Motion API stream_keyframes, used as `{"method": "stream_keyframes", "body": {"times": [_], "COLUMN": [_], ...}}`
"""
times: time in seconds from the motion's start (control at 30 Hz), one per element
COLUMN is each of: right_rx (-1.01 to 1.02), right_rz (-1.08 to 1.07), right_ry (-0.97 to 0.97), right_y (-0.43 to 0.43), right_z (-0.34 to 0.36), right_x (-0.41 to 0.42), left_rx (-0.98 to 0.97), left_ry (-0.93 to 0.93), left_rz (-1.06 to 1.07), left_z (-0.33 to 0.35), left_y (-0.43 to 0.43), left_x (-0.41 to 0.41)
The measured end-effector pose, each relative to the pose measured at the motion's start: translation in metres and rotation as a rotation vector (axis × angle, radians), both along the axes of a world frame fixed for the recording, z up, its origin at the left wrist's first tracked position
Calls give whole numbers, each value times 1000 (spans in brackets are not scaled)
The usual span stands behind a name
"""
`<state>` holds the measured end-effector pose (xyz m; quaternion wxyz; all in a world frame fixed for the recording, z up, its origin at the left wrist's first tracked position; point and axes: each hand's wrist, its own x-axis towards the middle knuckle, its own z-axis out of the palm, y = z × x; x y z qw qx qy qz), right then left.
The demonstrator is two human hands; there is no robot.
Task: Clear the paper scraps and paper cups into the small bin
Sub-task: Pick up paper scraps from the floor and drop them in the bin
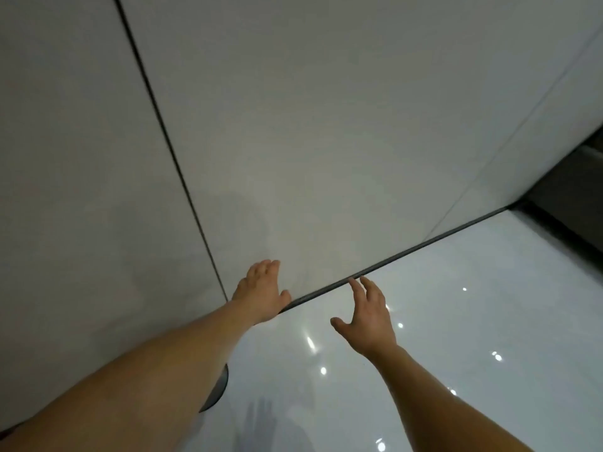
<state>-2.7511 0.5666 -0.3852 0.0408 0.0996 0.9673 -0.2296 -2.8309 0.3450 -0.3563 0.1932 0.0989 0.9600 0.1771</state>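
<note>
Reaching toward twelve o'clock across the glossy counter [424,321] with left hand [261,293] and right hand [368,318] slack-fingered and empty, probably between pickups, needing to find scraps, cups and bin, none visible.

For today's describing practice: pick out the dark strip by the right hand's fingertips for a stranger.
Find the glossy white counter. Along its back edge, where it meets the wall, runs the dark strip, just beyond the right hand. Unlike the dark seam climbing the wall, it borders the counter.
</note>
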Motion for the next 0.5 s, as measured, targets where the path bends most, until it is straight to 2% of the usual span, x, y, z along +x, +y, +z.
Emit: {"method": "stream_keyframes", "body": {"times": [0.23, 0.5], "right_rx": [32, 38], "right_rz": [-259, -574], "right_ry": [24, 72], "right_y": [175, 309], "right_z": [38, 64], "right_x": [86, 167], "left_rx": [33, 50], "left_ry": [74, 155], "left_rz": [-307, -591], "left_z": [49, 80], "left_y": [214, 383], "left_x": [35, 62]}}
